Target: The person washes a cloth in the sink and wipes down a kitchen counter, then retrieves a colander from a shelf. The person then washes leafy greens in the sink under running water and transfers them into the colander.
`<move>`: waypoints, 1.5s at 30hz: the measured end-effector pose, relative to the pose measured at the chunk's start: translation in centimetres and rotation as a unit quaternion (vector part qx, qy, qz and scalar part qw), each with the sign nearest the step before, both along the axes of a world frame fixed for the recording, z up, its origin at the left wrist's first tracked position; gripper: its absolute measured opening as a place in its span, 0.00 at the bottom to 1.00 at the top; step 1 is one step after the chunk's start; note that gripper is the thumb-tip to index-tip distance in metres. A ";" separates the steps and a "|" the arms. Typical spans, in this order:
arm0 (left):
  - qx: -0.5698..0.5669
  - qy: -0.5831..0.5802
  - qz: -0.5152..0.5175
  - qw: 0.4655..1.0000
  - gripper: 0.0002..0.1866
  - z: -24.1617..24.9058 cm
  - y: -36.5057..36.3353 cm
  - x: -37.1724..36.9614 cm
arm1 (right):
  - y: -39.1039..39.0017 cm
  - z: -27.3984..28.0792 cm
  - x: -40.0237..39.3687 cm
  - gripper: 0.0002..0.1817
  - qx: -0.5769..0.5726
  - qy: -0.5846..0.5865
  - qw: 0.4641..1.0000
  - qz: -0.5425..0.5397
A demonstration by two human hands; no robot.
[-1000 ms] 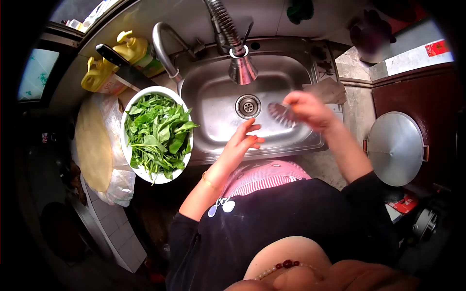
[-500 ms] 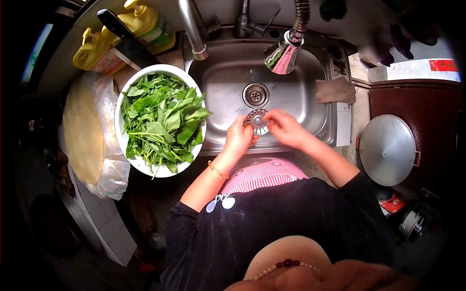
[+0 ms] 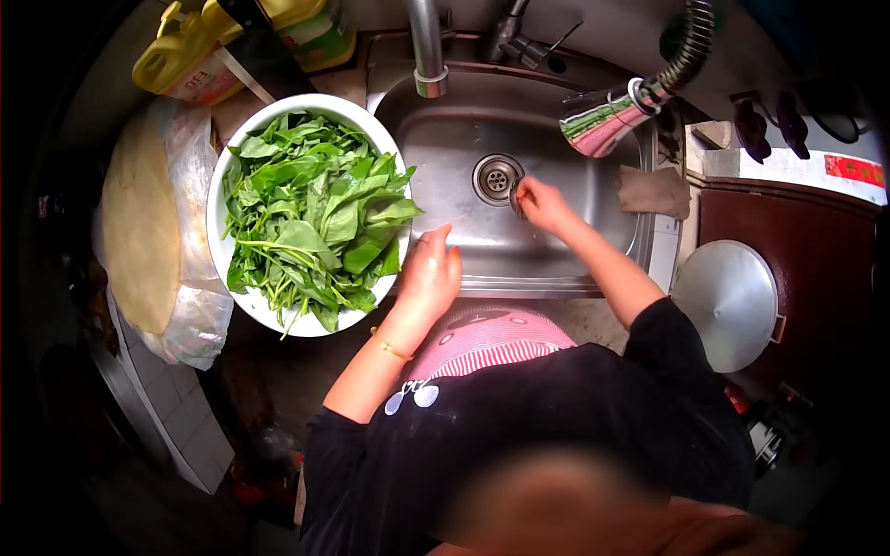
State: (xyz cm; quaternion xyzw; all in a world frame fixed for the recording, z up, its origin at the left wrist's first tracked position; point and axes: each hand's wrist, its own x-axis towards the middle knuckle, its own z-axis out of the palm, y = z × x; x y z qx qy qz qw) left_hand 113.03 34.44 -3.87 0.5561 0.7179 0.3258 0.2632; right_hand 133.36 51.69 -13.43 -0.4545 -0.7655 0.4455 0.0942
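Note:
Pinched in my right hand (image 3: 547,206) is a metal sink strainer (image 3: 515,197), seen nearly edge-on beside the round drain (image 3: 497,180) of the steel sink (image 3: 454,120). My left hand (image 3: 432,269) holds nothing; its fingers are apart over the sink's front left corner, close to a big white bowl (image 3: 219,204). Green leafy vegetables (image 3: 315,218) fill that bowl and hang over its right rim.
A tap (image 3: 426,56) and a spray head (image 3: 607,120) hang over the sink. A brown cloth (image 3: 654,191) lies on its right edge. Yellow jugs (image 3: 190,65) and a knife (image 3: 243,72) are behind the bowl. A round metal lid (image 3: 726,301) is at right.
The strainer was between both hands; now only my right hand has it, further forward by the drain. My left hand has let go and drawn back left. The view has shifted slightly.

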 end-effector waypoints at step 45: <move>-0.097 0.159 -0.041 0.982 0.13 -0.8 -1.2 0.0 | 19.5 12.8 -5.0 0.16 0.498 -0.149 0.841 0.152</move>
